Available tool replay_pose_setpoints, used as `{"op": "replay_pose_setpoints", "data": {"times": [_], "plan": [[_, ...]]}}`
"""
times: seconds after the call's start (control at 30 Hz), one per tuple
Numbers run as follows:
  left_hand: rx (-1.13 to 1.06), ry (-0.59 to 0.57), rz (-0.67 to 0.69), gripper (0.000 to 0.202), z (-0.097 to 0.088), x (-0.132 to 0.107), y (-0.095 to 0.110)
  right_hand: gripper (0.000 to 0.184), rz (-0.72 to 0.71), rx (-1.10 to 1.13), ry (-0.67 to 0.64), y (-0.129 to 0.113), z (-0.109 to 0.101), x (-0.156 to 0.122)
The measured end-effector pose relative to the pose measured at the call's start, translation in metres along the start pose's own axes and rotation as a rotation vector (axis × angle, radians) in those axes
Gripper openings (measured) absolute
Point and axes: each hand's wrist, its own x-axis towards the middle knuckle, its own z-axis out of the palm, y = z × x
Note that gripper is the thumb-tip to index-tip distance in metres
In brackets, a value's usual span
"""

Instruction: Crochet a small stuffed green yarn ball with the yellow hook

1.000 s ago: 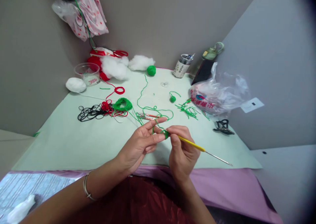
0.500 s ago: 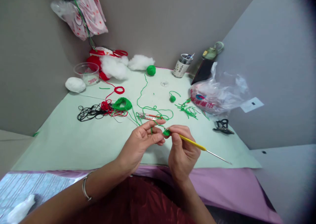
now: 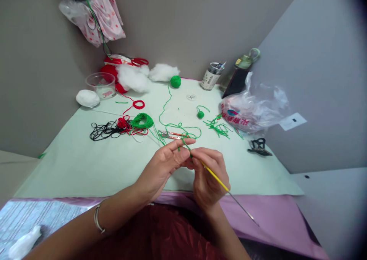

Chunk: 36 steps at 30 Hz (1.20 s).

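Observation:
My right hand (image 3: 211, 176) grips a yellow-handled crochet hook (image 3: 215, 176), its bare metal end slanting down to the right. The hook's working tip meets my left hand (image 3: 169, 162), which pinches a small green crochet piece (image 3: 191, 155) mostly covered by the fingers. Green yarn (image 3: 186, 144) runs over my raised left index finger. Just beyond the hands lie thread snips (image 3: 172, 134) with orange handles, crossed by loose green strands. A wound green yarn hank (image 3: 142, 121) rests to their left, and a small green ball with a tail (image 3: 200, 115) sits farther right.
White stuffing (image 3: 133, 78), a clear plastic tub (image 3: 100, 85) and a green yarn ball (image 3: 175, 81) stand along the back. Tangled black cord (image 3: 104, 131) lies left. At right are green yarn scraps (image 3: 218, 127), a plastic bag (image 3: 252, 109), a black claw clip (image 3: 259, 147) and a pen can (image 3: 210, 76).
The crochet hook has swung steeper, its free end dropping down and left. My left thumb and fingers have shifted slightly right, covering more of the green crochet piece.

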Motion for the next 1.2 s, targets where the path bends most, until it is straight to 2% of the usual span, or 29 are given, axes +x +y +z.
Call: {"op": "replay_pose_setpoints", "data": {"times": [0.07,0.27,0.37,0.63,0.73,0.83,0.93,1.03,1.1,1.2], "plan": [[-0.005,0.017,-0.015,0.032,0.000,0.001,0.000,0.030,0.016,0.018,-0.005,0.000,0.000,0.000],[0.011,0.045,-0.009,0.033,-0.003,0.001,-0.003,0.017,0.310,0.306,0.005,0.008,0.002,0.002],[0.073,0.052,0.003,0.035,-0.004,0.001,-0.003,0.017,0.377,0.412,0.001,0.010,0.002,0.001],[0.078,0.054,0.031,0.031,-0.007,0.002,-0.005,0.018,0.330,0.381,-0.006,0.006,0.002,0.001],[0.108,0.065,0.027,0.039,-0.006,0.002,-0.002,0.018,0.323,0.370,0.000,0.006,0.002,0.001],[0.117,0.088,0.030,0.056,-0.003,0.001,0.000,0.021,0.300,0.340,-0.010,0.006,0.002,0.000],[0.079,0.101,0.036,0.068,0.000,-0.001,-0.001,0.031,0.127,0.129,-0.034,0.005,0.004,-0.005],[-0.009,0.084,-0.032,0.067,0.000,-0.002,-0.002,0.040,-0.058,-0.068,0.014,0.005,0.005,-0.009],[-0.084,0.050,-0.108,0.059,-0.003,-0.001,-0.001,0.036,-0.012,-0.017,0.017,0.005,0.004,-0.008],[-0.161,0.018,-0.133,0.044,-0.008,0.001,0.004,0.024,0.215,0.217,0.024,0.005,-0.001,-0.002]]}}
